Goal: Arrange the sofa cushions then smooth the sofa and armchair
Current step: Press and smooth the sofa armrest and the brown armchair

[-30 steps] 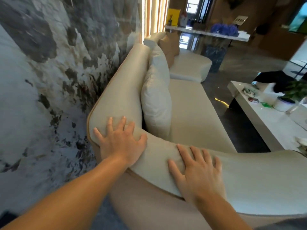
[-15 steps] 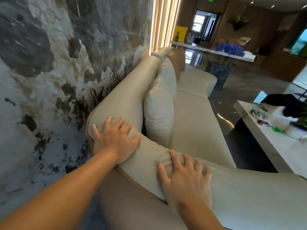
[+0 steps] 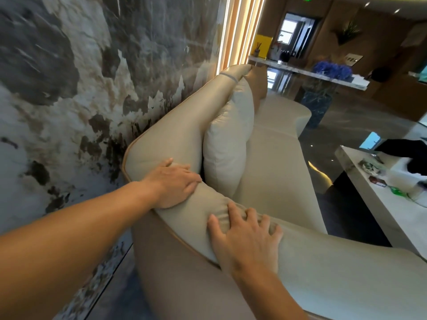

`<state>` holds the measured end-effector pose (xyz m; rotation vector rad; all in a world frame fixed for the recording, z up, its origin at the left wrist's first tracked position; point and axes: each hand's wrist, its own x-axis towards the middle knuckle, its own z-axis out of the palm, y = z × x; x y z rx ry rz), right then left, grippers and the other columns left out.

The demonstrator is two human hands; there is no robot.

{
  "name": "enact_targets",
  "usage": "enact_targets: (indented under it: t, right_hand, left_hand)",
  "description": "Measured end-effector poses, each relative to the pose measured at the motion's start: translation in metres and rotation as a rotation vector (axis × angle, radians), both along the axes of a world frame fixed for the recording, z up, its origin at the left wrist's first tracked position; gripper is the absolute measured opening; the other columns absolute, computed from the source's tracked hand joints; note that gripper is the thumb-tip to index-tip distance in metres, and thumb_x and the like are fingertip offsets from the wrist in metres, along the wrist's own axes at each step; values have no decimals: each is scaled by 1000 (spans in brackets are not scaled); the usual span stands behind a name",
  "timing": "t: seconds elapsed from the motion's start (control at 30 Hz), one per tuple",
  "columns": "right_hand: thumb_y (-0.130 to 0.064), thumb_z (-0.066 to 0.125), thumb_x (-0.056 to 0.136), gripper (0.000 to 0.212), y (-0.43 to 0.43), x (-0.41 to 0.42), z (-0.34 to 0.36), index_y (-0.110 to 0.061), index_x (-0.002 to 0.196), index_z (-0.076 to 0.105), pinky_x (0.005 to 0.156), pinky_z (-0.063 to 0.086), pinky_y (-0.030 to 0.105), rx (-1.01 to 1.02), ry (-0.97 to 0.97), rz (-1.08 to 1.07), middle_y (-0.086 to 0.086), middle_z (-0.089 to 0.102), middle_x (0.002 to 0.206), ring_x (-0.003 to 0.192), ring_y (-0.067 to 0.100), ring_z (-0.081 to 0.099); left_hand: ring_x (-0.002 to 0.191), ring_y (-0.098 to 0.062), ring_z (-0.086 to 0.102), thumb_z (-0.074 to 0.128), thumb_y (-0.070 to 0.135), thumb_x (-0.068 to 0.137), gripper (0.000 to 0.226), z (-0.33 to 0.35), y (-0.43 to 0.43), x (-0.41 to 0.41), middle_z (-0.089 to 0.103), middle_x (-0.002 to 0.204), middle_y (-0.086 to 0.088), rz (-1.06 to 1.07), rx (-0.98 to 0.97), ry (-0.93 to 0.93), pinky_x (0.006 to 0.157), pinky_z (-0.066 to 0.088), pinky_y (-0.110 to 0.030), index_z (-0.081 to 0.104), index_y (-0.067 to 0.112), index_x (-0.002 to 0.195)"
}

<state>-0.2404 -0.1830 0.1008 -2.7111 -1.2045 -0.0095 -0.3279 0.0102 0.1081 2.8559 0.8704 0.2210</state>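
Note:
A cream sofa (image 3: 275, 162) runs away from me along the marble wall. I lean over its near corner from behind. My left hand (image 3: 173, 182) lies flat on the padded top where backrest and armrest meet, fingers pointing right toward the cushions. My right hand (image 3: 245, 236) presses on the armrest top, fingers spread, with small wrinkles bunched under the fingertips. A white cushion (image 3: 227, 148) stands upright against the backrest just beyond my left hand. Further along a tan cushion (image 3: 258, 86) leans on the backrest. Neither hand holds anything.
The marble wall (image 3: 80, 88) is close on the left, leaving a narrow gap behind the sofa. A white coffee table (image 3: 379, 204) with small items and a black cloth stands right of the seat. A counter with blue flowers (image 3: 332, 70) is at the back.
My left hand has turned and slid right along the sofa corner toward the white cushion. My right hand has crept forward, bunching the fabric. My view has tilted up and left.

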Motion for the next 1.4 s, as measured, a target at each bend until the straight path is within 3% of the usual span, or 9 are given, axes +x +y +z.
enact_targets:
  t: [0.1, 0.17, 0.57, 0.73, 0.97, 1.1, 1.23, 1.4]
  right_hand:
    - [-80, 11, 74, 80, -2, 1, 2, -42, 139, 40, 106, 21, 57, 0, -13, 15, 2, 50, 136, 125, 35, 38]
    - [-82, 12, 74, 80, -5, 0, 2, -42, 135, 44, 104, 24, 57, 23, -14, 26, 2, 52, 132, 121, 35, 41]
    - [-81, 18, 74, 68, -24, -7, 1, -42, 116, 55, 97, 26, 58, 96, 17, 68, 0, 56, 118, 111, 33, 42]
    - [-79, 9, 76, 83, -20, -8, -4, -37, 139, 42, 98, 21, 62, 8, -7, 72, 6, 49, 134, 120, 35, 38]
    - [-81, 1, 72, 94, -11, 0, -12, -36, 152, 18, 104, 2, 67, -64, 50, 58, 12, 28, 159, 140, 40, 21]
    - [-85, 4, 70, 95, -13, 10, 6, -38, 152, 12, 107, -2, 69, -213, 204, 128, 14, 22, 160, 145, 40, 16]
    - [-83, 5, 76, 81, -34, 38, 28, -48, 148, 13, 104, 0, 76, -354, 312, 93, 5, 23, 161, 146, 36, 15]
    - [-80, 4, 81, 75, -116, 71, 49, -50, 150, -3, 104, -4, 79, -482, 357, -171, -3, -5, 166, 149, 36, -13]
  left_hand:
    - [138, -15, 30, 10, 76, 82, 75, 4, -5, -1, 45, 144, 12, -18, -10, 129, 116, 7, -50, 48, 41, 136]
    - [133, -19, 34, 9, 83, 75, 83, 4, -10, -4, 50, 138, 9, -17, 24, 141, 114, 12, -50, 54, 38, 127]
    - [125, -25, 36, 17, 86, 70, 77, 0, -34, -13, 55, 123, 7, 53, 54, 90, 109, 17, -46, 57, 34, 111]
    - [127, -24, 35, 12, 83, 75, 77, -7, -37, -14, 53, 130, 7, 72, 117, 89, 111, 16, -48, 55, 35, 118]
    - [144, -13, 15, 1, 87, 73, 86, -13, -30, -12, 35, 152, 16, 67, 90, 131, 116, 2, -48, 35, 46, 141]
    - [149, -20, -2, 3, 79, 81, 80, 12, -42, -6, 11, 162, 11, 128, -66, 407, 117, -5, -54, 12, 43, 151]
    - [147, -36, -11, 12, 54, 99, 55, 38, -82, 0, -7, 164, 0, 177, -231, 571, 115, 2, -62, 1, 43, 152]
    - [146, -41, -11, 28, 50, 99, 62, 64, -152, -34, -14, 163, 3, -19, -350, 612, 114, 19, -61, -7, 46, 149]
